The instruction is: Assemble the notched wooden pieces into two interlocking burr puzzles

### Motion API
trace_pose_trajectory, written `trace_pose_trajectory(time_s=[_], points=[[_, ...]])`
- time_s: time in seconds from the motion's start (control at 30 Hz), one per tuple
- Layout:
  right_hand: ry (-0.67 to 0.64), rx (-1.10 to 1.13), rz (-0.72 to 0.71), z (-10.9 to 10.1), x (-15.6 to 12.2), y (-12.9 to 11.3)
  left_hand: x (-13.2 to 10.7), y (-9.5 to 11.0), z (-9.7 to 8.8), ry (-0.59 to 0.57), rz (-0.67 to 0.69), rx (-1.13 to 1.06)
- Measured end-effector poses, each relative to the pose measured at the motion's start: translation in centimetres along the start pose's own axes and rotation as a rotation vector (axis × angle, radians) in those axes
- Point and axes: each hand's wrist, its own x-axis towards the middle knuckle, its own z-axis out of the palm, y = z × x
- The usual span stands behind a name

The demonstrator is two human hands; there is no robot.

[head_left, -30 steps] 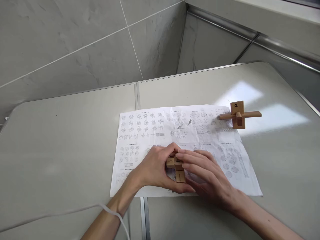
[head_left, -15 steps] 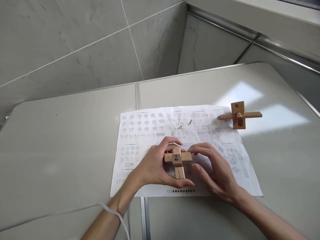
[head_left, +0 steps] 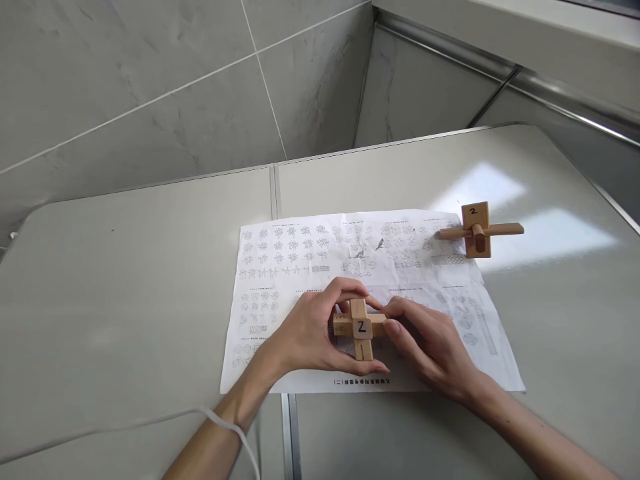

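A cross-shaped wooden burr puzzle (head_left: 362, 328), with a "2" written on its front block, is held over the printed sheet. My left hand (head_left: 313, 330) curls around it, fingers behind its top and thumb under its lower arm. At the puzzle's right arm, my right hand (head_left: 434, 340) pinches the end between thumb and index finger. Both hands are closed on the same puzzle. The far side of the puzzle and some fingertips are hidden.
Beneath the hands lies a creased white sheet (head_left: 280, 307) with printed diagrams. Another wooden puzzle (head_left: 477, 230), also marked "2", rests at its upper right corner. A white cable (head_left: 150, 419) crosses my left forearm. Tiled walls (head_left: 150, 80) border the table (head_left: 125, 280).
The puzzle has turned so its "2" faces me more squarely and has shifted slightly right and down. My right fingers have closed on its right arm.
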Motion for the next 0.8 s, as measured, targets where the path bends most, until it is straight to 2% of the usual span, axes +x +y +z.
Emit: trace_pose_trajectory(time_s=[0.2,0.5,0.63,0.8], points=[[-0.012,0.064,0.061,-0.2,0.1,-0.2,0.0,0.1,0.1,-0.003,0.052,0.071],[-0.089,0.127,0.08,-0.3,0.4,-0.5,0.0,0.0,0.2,-0.013,0.024,0.097],[-0.108,0.227,0.223,-0.6,0.5,-0.6,0.0,0.1,0.1,-0.006,0.004,0.06],[-0.027,0.644,0.553,-1.1,0.2,0.2,-0.1,0.2,0.1,0.088,-0.095,-0.039]])
